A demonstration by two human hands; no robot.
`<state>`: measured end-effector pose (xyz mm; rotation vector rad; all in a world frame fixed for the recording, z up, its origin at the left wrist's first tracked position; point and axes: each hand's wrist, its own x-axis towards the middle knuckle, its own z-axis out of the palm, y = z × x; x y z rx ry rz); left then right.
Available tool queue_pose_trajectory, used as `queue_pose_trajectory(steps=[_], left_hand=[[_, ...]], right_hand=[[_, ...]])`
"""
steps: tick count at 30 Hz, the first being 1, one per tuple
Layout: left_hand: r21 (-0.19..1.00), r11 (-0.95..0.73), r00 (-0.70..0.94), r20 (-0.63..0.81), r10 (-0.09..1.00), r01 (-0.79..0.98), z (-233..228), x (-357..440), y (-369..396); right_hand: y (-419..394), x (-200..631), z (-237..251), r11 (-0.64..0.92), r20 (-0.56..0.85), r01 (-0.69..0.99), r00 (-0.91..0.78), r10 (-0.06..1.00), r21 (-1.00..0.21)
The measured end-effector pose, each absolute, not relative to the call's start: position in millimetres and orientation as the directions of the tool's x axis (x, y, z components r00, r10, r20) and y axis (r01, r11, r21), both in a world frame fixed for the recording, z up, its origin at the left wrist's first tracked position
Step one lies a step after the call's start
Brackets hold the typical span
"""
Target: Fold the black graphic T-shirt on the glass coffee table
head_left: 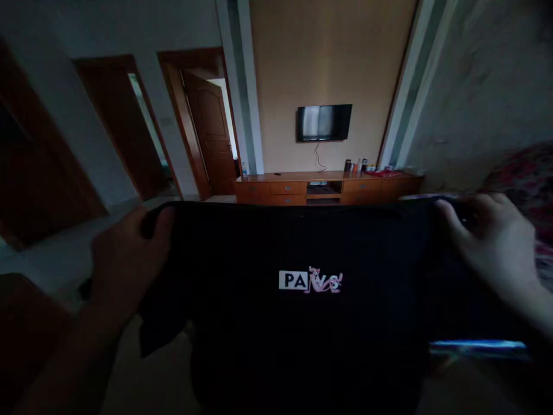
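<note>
You're holding the black T-shirt (302,323) up in the air in front of you, printed front facing you. Your left hand (125,259) is pinched shut on its top left edge, your right hand (492,242) on the top right. It looks soft, light and floppy, so grip the shoulders. A TV cabinet (324,187) stands behind.
</note>
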<state>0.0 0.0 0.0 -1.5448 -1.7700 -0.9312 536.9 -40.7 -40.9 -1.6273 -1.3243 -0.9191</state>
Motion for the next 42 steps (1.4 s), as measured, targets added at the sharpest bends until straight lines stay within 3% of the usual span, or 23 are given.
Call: queue_pose_trajectory(steps=[4, 7, 10, 13, 16, 18, 21, 24, 28, 31, 37, 42], left_hand=[[0.133, 0.047, -0.122, 0.64, 0.759, 0.99, -39.9, -98.7, 66.4], [0.141, 0.042, -0.108, 0.502, 0.858, 0.989, -74.3, -114.1, 133.8], [0.141, 0.034, -0.096, 0.462, 0.882, 0.989, -120.6, -97.9, 205.0], [0.195, 0.076, -0.14, 0.341, 0.929, 0.978, -181.8, -83.3, 257.8], [0.161, 0.005, -0.051, 0.287, 0.957, 0.987, -246.0, -78.4, 276.1], [0.096, -0.06, 0.027, 0.311, 0.95, 0.994, -280.3, -75.1, 270.7], [0.026, -0.292, 0.268, 0.326, 0.906, 0.956, -311.9, -63.8, 252.3], [0.046, -0.491, 0.464, 0.257, 0.847, 0.87, -327.6, -50.0, 240.3], [0.087, -0.458, 0.439, 0.173, 0.881, 0.885, -341.0, -42.3, 239.8], [0.07, -0.438, 0.423, 0.166, 0.891, 0.896, -341.7, -41.0, 237.2], [0.012, -0.426, 0.403, 0.304, 0.863, 0.904, -325.1, -35.3, 197.3], [0.039, -0.364, 0.355, 0.152, 0.923, 0.931, -332.8, -40.0, 151.3]], right_hand=[[-7.6, 421.2, -69.3, -0.097, 0.887, 0.976, 0.219, 0.406, -0.197], [43.7, 391.7, -99.1, -0.102, 0.86, 0.969, 0.247, 0.447, -0.225], [106.9, 394.1, -143.1, -0.102, 0.782, 0.96, 0.271, 0.561, -0.259], [156.0, 395.3, -199.8, -0.183, 0.59, 0.943, 0.317, 0.743, -0.277], [174.9, 380.3, -253.4, -0.264, 0.382, 0.934, 0.341, 0.859, -0.241], [173.6, 362.8, -278.7, -0.313, 0.364, 0.933, 0.358, 0.86, -0.178], [166.3, 334.9, -299.7, -0.189, 0.329, 0.98, 0.198, 0.923, -0.059], [167.0, 315.6, -313.8, -0.044, 0.167, 0.996, 0.057, 0.984, -0.084], [178.0, 309.0, -337.8, -0.139, 0.009, 0.981, 0.141, 0.99, -0.137], [179.7, 307.2, -346.5, -0.162, 0.018, 0.98, 0.165, 0.986, -0.118], [143.6, 283.9, -332.6, -0.218, 0.177, 0.972, 0.23, 0.957, -0.084], [96.3, 268.8, -338.0, -0.261, 0.011, 0.956, 0.265, 0.964, -0.131]])
